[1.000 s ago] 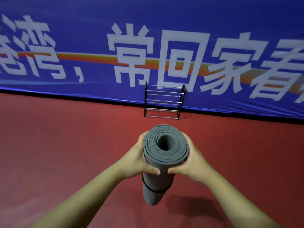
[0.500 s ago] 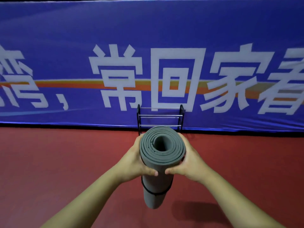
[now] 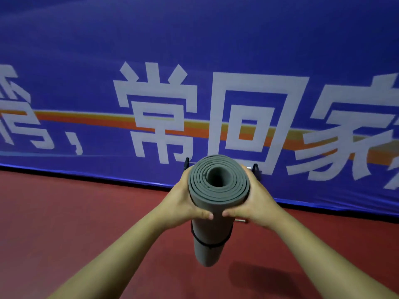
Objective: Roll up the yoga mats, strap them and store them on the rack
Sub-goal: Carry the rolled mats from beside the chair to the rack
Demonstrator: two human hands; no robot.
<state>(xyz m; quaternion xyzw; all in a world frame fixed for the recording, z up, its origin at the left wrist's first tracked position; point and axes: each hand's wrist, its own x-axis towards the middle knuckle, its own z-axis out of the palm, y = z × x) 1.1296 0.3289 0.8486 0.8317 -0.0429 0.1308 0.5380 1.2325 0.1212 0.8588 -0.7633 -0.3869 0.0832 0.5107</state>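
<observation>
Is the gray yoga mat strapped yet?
Strapped: a black strap rings the rolled gray mat near its lower end.

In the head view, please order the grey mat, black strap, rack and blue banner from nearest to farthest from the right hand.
1. grey mat: gripped by the right hand.
2. black strap: lower on the mat.
3. rack: ahead, past the mat.
4. blue banner: behind the rack.

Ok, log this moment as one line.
mat: rolled, strapped; left hand: grips mat; right hand: grips mat; rack: ahead, mostly hidden behind mat

Sports hall: red floor (image 3: 64, 223), banner (image 3: 194, 50)
</observation>
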